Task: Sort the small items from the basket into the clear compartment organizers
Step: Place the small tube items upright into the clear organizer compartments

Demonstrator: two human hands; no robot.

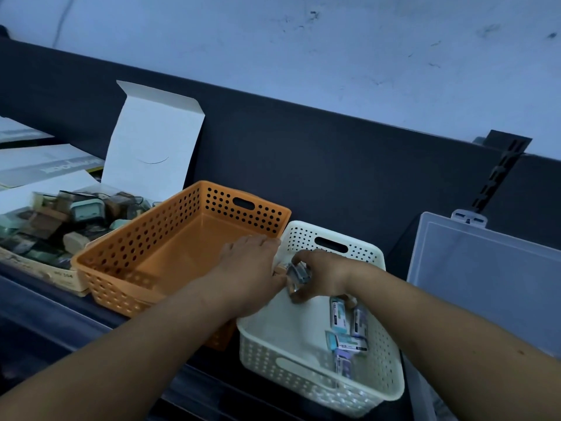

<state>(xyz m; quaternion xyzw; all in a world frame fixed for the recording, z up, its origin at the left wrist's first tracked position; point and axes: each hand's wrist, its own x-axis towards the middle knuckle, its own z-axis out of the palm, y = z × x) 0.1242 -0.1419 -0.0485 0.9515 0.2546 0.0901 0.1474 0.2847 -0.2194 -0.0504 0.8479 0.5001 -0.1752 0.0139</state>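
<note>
A white perforated basket [373, 387] sits in front of me with several small blue-and-white packets [346, 332] along its right side. Over the basket's far left part, my right hand [321, 273] pinches a small clear-wrapped item [299, 275]. My left hand [249, 268] lies across the rim between the two baskets with its fingers stretched out, and its thumb side meets the same item. The lid of a clear plastic organizer [485, 281] stands open at the right; its compartments are out of view.
An orange perforated basket [170, 238] stands left of the white one and holds nothing I can see. Farther left, an open white carton [145, 147] holds several small packed items [73, 220]. A dark partition wall [334, 165] runs behind everything.
</note>
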